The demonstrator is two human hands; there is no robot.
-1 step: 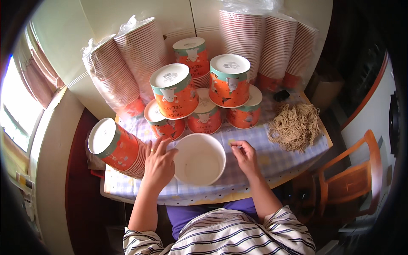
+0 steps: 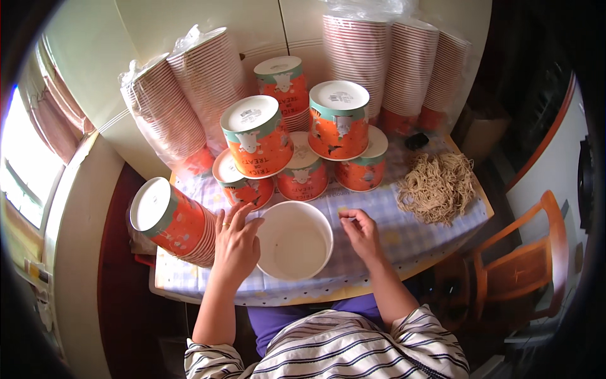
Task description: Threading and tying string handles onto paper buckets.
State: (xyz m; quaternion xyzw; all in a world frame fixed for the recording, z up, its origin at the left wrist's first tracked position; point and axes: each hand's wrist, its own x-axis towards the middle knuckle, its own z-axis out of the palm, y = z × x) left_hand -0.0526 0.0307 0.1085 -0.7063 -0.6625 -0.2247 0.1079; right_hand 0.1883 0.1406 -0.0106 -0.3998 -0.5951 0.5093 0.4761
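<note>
Upright in front of me is a paper tub [image 2: 294,246], its white inside and round rim facing up. My left hand [image 2: 237,243] is at its left edge, fingers stretched and spread; I cannot tell whether they touch the rim. Beyond the tub's right side my right hand [image 2: 361,232] is curled, thumb and index finger drawn together; anything between them is too small to make out. Left of my left hand leans a nested stack of orange tubs [image 2: 183,224], white base up. Behind the white tub, upside-down orange tubs with green bands form a pile, including one front upper tub [image 2: 257,150].
A heap of tan string [image 2: 437,189] lies on the table's right side, with a small black object [image 2: 417,141] behind it. Tall plastic-wrapped tub stacks [image 2: 165,110] line the back. A checked cloth [image 2: 372,265] covers the table; a wooden chair [image 2: 521,265] stands at right.
The paper tub in front of me sits very slightly nearer to me. Both hands keep nearly the same pose, and the whole view has shifted a little.
</note>
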